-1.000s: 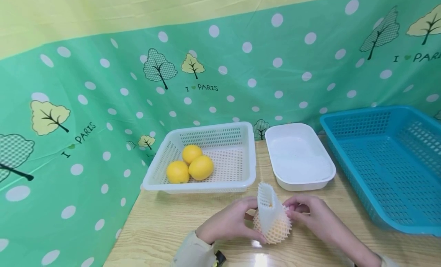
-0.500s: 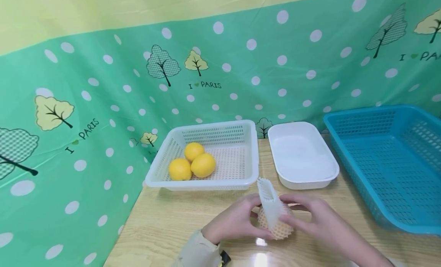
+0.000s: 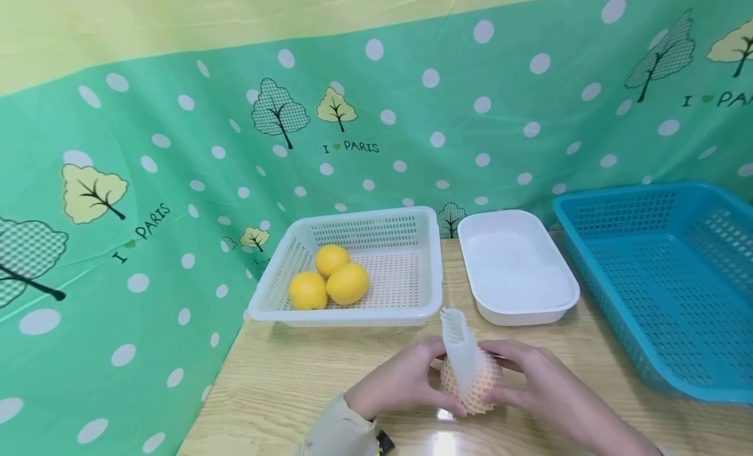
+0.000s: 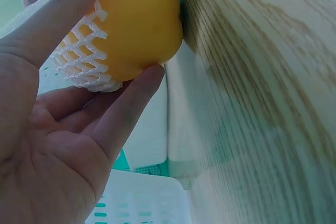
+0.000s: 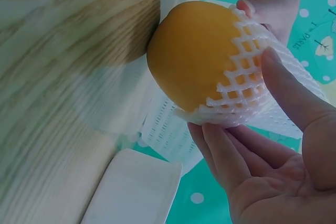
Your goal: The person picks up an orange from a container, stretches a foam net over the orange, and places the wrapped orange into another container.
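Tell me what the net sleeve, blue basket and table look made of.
Net sleeve: likely white foam plastic, matte, given its puffy lattice.
Blue basket: probably moulded plastic, slightly shiny; perforated walls.
Table: wood or laminate, glossy; grain and reflections show.

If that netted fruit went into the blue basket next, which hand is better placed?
Probably the right hand: it grips the netted fruit on the side nearer the blue basket. The left hand also holds it, but sits farther away.
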Available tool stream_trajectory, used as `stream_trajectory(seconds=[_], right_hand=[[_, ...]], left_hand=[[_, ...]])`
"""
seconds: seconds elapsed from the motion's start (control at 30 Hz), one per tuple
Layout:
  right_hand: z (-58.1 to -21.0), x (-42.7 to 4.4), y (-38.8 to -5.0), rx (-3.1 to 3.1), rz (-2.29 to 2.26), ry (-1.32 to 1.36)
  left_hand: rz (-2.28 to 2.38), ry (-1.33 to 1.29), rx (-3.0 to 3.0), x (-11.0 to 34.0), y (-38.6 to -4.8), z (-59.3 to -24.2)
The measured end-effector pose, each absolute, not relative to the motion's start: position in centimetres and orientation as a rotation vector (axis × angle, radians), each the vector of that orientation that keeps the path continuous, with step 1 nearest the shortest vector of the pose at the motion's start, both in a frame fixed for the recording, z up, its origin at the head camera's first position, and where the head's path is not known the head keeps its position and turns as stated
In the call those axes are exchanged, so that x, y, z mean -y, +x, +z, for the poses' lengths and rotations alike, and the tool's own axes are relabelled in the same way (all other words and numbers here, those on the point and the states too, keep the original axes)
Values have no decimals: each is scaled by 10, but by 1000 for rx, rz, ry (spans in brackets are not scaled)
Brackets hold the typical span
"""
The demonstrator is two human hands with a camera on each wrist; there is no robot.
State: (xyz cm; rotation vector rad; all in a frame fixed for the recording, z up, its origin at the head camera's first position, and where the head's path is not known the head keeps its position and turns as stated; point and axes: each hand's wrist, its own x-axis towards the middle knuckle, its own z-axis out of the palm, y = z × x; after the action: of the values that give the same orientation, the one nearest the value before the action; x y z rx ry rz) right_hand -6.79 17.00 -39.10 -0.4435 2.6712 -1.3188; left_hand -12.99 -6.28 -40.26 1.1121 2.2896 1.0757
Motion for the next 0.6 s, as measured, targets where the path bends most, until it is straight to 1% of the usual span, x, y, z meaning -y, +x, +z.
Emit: stream_trajectory(seconds=[0.27, 0.43, 0.6], right_hand=[[-395, -175, -71, -2632, -1307, -511], [-398, -178, -72, -2626, -1295, -596], [-401, -180, -73, -2606, -1298, -604]], left_hand=[[1092, 1057, -2264, 62, -129, -403], [1059, 1063, -2278, 62, -130, -404], [1023, 1090, -2297, 61, -130, -405]])
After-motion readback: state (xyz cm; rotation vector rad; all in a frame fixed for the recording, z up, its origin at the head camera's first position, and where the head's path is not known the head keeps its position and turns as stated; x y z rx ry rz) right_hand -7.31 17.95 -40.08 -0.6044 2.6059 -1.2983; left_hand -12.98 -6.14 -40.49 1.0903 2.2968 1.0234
